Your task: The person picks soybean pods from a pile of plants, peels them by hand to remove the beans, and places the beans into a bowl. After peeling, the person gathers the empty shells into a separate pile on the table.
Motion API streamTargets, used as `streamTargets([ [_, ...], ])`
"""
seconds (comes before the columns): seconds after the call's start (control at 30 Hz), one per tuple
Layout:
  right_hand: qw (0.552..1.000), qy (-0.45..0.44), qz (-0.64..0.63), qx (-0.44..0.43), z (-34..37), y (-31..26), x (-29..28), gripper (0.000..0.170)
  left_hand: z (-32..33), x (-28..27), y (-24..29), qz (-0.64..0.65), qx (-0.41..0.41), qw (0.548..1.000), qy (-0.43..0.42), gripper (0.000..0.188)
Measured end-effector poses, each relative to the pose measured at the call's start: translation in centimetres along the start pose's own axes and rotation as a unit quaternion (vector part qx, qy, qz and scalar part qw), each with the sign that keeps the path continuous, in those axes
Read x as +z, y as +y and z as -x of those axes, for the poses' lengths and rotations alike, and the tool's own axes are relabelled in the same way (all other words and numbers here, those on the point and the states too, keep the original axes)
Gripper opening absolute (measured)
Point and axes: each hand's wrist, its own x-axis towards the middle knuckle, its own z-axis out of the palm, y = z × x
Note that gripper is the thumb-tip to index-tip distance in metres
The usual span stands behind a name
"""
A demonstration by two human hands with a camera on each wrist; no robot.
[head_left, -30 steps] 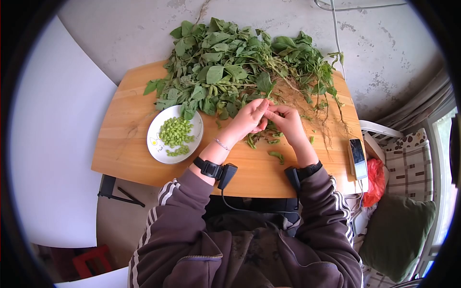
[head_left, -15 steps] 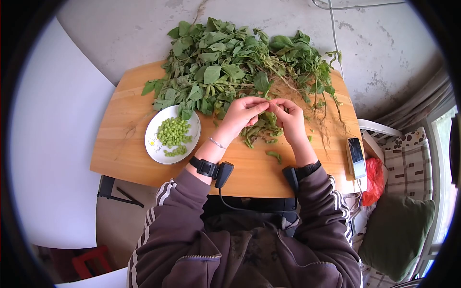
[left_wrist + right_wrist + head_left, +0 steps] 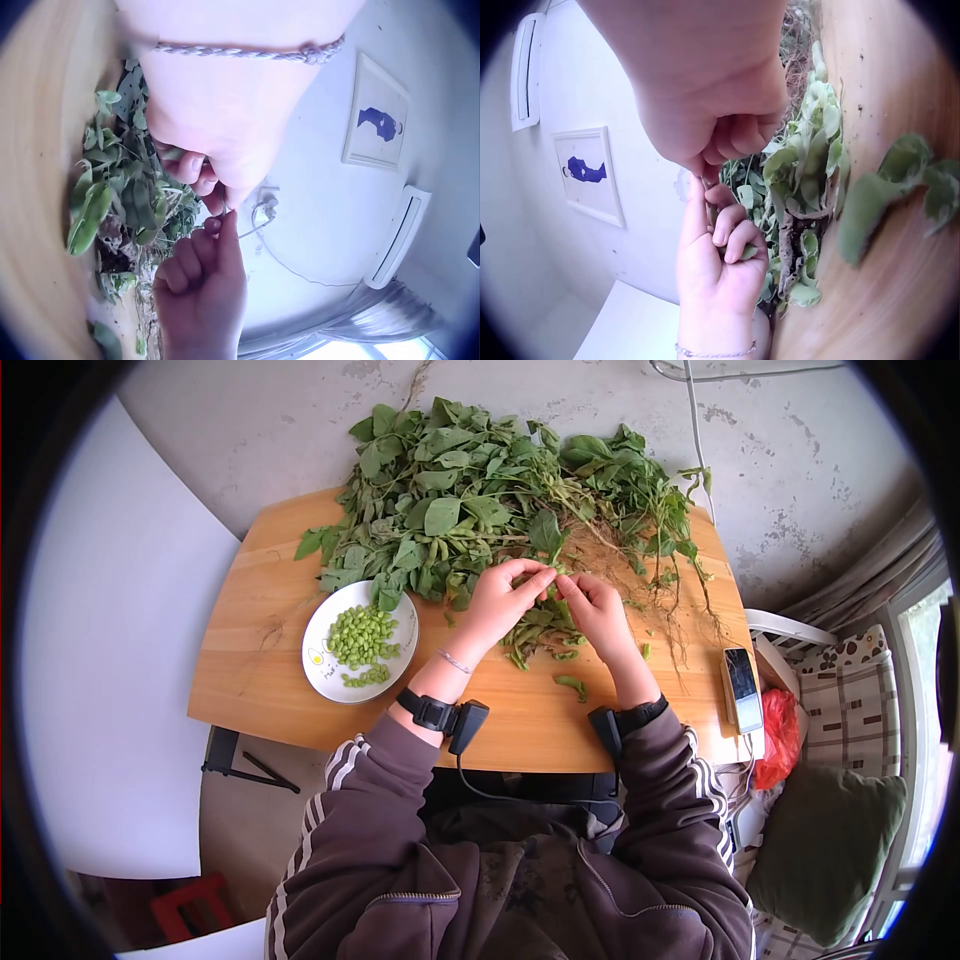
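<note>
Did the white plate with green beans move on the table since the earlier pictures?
No. In the head view, the white plate keeps the same place against the left edge of the wooden table.

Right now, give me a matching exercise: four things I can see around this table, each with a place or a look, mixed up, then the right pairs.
Things:
1. Beans
2. Phone
3. Cushion
4. Bag

Places or looks:
A. Dark green
B. At the right edge of the table, screen up
C. Red
D. On the plate

Right pairs: 1-D, 2-B, 3-A, 4-C.
</note>
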Motion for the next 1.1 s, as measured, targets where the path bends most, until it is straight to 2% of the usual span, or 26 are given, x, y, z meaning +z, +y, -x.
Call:
streamTargets([
  [0.1,0.999,0.031,0.031,-0.026,-0.2,0.7,0.1,0.032,-0.2,-0.1,-0.5,-0.184,0.004,0.983,-0.013,0.03],
  [0.2,0.996,0.041,0.045,-0.058,0.0,0.5,0.3,0.031,0.2,-0.1,0.4,0.047,-0.096,0.992,-0.061,0.037],
  [0.23,0.997,0.032,0.028,-0.066,-0.1,0.6,0.3,0.031,0.3,-0.1,0.7,0.124,-0.128,0.981,-0.077,0.04],
  [0.33,0.998,0.009,-0.01,-0.059,0.0,0.5,0.2,0.03,0.4,-0.1,1.0,0.247,-0.192,0.944,-0.107,0.038],
  [0.63,0.995,-0.029,-0.073,-0.062,0.4,0.1,0.0,0.029,-0.3,-0.7,-0.5,0.426,-0.333,0.828,-0.149,0.035],
  [0.73,0.996,-0.02,-0.074,-0.045,0.3,0.1,0.2,0.029,-0.3,-0.6,-0.5,0.391,-0.306,0.856,-0.142,0.034],
  [0.8,0.998,-0.002,-0.046,-0.037,0.0,0.5,0.3,0.031,0.0,-0.4,0.3,0.228,-0.242,0.939,-0.093,0.033],
  [0.83,0.999,0.01,-0.018,-0.037,-0.3,1.0,0.4,0.032,0.2,-0.2,0.6,0.142,-0.206,0.966,-0.067,0.033],
  [0.97,0.982,0.08,0.145,-0.094,-0.1,0.3,0.4,0.037,0.4,0.7,0.3,0.084,-0.104,0.991,-0.015,0.032],
  [1.03,0.979,0.102,0.152,-0.094,0.2,-0.5,-0.1,0.036,0.2,0.6,-0.2,0.05,-0.06,0.997,0.01,0.034],
  [1.1,0.973,0.115,0.157,-0.122,0.6,-2.5,-0.4,0.034,0.0,0.2,-0.4,0.041,-0.066,0.996,0.045,0.034],
])
